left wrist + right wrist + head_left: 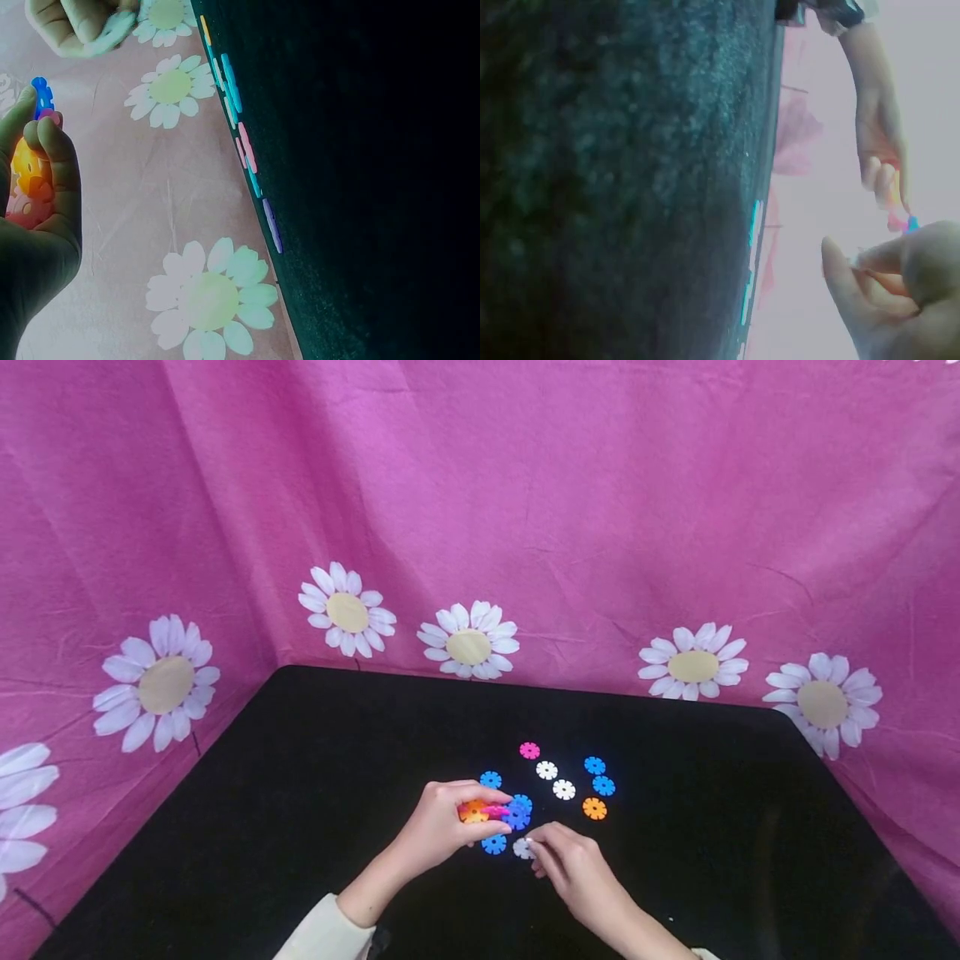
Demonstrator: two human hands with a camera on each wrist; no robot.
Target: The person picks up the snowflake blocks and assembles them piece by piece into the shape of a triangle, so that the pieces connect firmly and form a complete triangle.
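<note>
The left hand point(444, 818) is curled round the joined cluster point(495, 811) of orange, pink and blue discs, which is held above the bench point(337, 760); too tight a squeeze could twist the joints apart, while too slack a hold could let the cluster rotate under a push. One loose blue disc point(491, 779) lies just beyond the cluster and another, the near blue disc point(493, 844), just on its near side; either could be knocked should the left hand dip. To the near right of the cluster, and apart from it, the white disc point(521, 849) is pinched by the right hand point(573, 864). Its grip covers part of the rim, so a misjudged notch angle is the chief hazard: the white disc could skid off or slip free. Right of the cluster and farther out lie a pink disc point(529, 750), a white pair point(567, 794), a blue pair point(603, 786) and an orange disc point(595, 808), judged at low risk barring a wide sweep.
</note>
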